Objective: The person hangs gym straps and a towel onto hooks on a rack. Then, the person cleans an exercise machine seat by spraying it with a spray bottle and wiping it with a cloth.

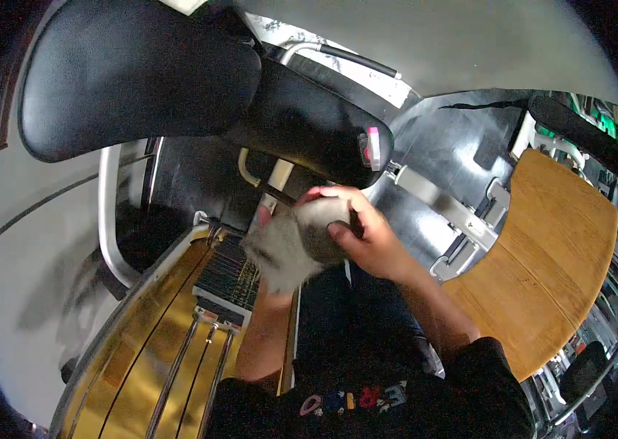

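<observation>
A bunched, fuzzy grey cloth (280, 249) is held up in front of my body, between both hands. My right hand (371, 238) grips its right side, with the fingers over the top and the thumb pressed on the front. My left hand (264, 215) supports it from behind on the left. Only some fingertips and the wrist of that hand show; the cloth covers the rest. Whether anything is wrapped inside the cloth I cannot tell. Just beyond my hands is a black padded seat (309, 117), with a small clear, pink-capped container (373, 148) lying on it.
A larger black pad (141, 73) stands at upper left. To my left runs a yellow-topped frame (126, 351) with metal rods (174, 373) and a dark ribbed block (227, 274). A curved wooden board (550, 249) is on the right, beside a grey metal arm (441, 197).
</observation>
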Demonstrator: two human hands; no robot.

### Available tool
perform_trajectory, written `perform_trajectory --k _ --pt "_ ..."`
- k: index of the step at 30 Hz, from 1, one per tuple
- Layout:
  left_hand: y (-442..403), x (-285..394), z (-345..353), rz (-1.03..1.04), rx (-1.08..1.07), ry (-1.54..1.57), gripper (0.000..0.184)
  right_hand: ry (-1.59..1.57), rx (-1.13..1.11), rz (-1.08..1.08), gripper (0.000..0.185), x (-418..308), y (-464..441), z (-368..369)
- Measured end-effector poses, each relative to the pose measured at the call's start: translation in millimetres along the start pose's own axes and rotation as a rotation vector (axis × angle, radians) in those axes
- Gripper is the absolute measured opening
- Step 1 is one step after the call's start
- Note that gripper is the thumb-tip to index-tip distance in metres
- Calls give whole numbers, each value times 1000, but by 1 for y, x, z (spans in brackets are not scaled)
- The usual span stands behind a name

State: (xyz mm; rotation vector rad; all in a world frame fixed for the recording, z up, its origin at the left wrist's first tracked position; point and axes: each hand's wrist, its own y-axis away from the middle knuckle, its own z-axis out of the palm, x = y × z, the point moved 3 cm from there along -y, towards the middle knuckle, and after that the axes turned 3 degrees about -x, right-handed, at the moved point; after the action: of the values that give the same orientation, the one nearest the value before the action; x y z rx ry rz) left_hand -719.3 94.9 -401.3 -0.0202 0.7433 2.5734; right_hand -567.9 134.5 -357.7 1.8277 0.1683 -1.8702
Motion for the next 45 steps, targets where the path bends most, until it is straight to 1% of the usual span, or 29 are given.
perform_trajectory --k 1,2,5,9,11,12,14,15,17,18,20,22,24,25,26,28,29,30,31,32,33,34,35,37,38,39,40,42,45 --pt "-8 -1 -9 -10 -132 47 82 290 86 -93 49 1 0 -4" --pt "-10 -2 -17 -17 -260 96 85 292 84 -88 49 5 1 -6" --pt "-10 0 -15 -20 -137 117 88 276 175 -35 46 9 6 -13" --pt "-9 4 -10 -46 -216 104 91 247 248 -10 46 16 6 -10" --pt "-9 10 -18 73 -76 -164 97 166 287 113 47 23 5 -8" --pt "-10 10 -17 72 -77 -166 97 165 289 112 47 24 4 -6" --pt "-11 8 -12 33 -201 -206 100 145 347 45 46 23 5 -3" --pt "-12 6 -14 32 -200 -206 100 144 348 46 46 21 6 0" --pt "-16 2 -20 172 -42 -456 103 475 353 -184 45 3 7 6" --pt "-18 -4 -19 171 -42 -456 103 491 341 -239 46 -2 7 13" --pt "-19 -13 -15 275 -29 -525 102 630 180 -277 45 -4 10 28" --pt "-21 -14 -19 283 -30 -440 99 627 43 -282 49 -8 10 42" --pt "-23 -8 -29 374 1 -376 98 659 33 -306 53 -8 13 50" --pt "-20 -9 -25 409 86 -408 95 633 44 -278 53 -11 13 50" --pt "-21 -9 -32 408 87 -408 95 607 54 -250 54 -11 14 50" --pt "-24 -7 -35 507 -102 -466 92 525 107 -236 51 -4 13 47" --pt "-22 -10 -40 508 -102 -466 92 444 158 -225 48 1 13 44" --pt "-20 -15 -28 520 -28 -549 92 443 158 -225 48 7 13 42" --pt "-18 -19 -18 531 46 -630 91 279 222 -148 45 16 13 36" --pt "-16 -20 -11 531 46 -630 91 114 284 -71 43 24 12 30" --pt "-13 -21 -8 549 135 -718 86 123 330 -122 38 23 8 23" --pt "-11 -22 -7 565 226 -806 81 -66 345 15 38 36 9 22" --pt "-10 -22 -12 579 300 -772 71 -109 350 52 38 39 10 20" --pt "-9 -20 -13 535 331 -848 67 -152 356 88 37 43 12 16" --pt "-10 -18 -13 496 361 -925 63 -268 368 135 37 50 12 16" --pt "-8 -18 -5 467 301 -745 56 -385 381 183 37 56 13 15" --pt "-6 -17 -1 465 302 -747 56 -388 383 183 37 60 14 14" --pt "-4 -14 8 437 317 -1178 56 -793 388 315 36 71 16 13" --pt "-2 -8 3 384 326 -1239 52 -778 352 332 40 75 20 8"
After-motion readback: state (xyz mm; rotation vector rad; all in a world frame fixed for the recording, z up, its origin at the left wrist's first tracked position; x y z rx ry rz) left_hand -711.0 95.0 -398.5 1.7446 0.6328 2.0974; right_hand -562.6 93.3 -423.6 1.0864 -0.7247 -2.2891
